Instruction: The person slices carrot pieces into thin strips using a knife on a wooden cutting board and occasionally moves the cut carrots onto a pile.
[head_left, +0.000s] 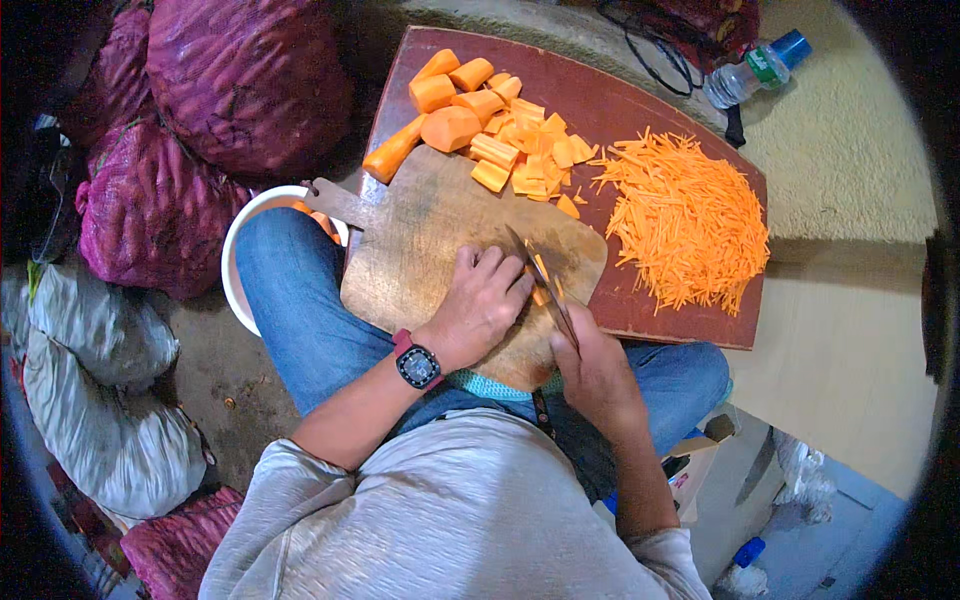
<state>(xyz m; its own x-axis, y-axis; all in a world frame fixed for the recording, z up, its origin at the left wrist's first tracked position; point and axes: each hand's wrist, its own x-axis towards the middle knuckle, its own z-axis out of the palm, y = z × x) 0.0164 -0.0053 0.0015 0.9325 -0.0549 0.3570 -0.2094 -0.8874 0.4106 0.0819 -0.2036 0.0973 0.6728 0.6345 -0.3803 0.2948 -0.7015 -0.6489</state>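
My right hand (600, 367) is closed around the handle of a kitchen knife (541, 279), its blade down on a wooden cutting board (420, 247). With fingers curled, my left hand (484, 304) presses a piece of carrot against the board, mostly hidden under the fingertips beside the blade. Thin carrot strips (553, 276) lie along the knife. Beyond the board are carrot slices (536, 150) and thick peeled carrot chunks (450, 127). A large heap of shredded carrot (686, 221) rests to the right on a dark red tabletop (577, 82).
A white tub (234, 277) with orange pieces stands left of my knee. Purple mesh sacks (247, 82) and white sacks (112, 420) crowd the left side. A plastic bottle (750, 75) with a blue cap lies at the upper right, near a black cable (660, 56).
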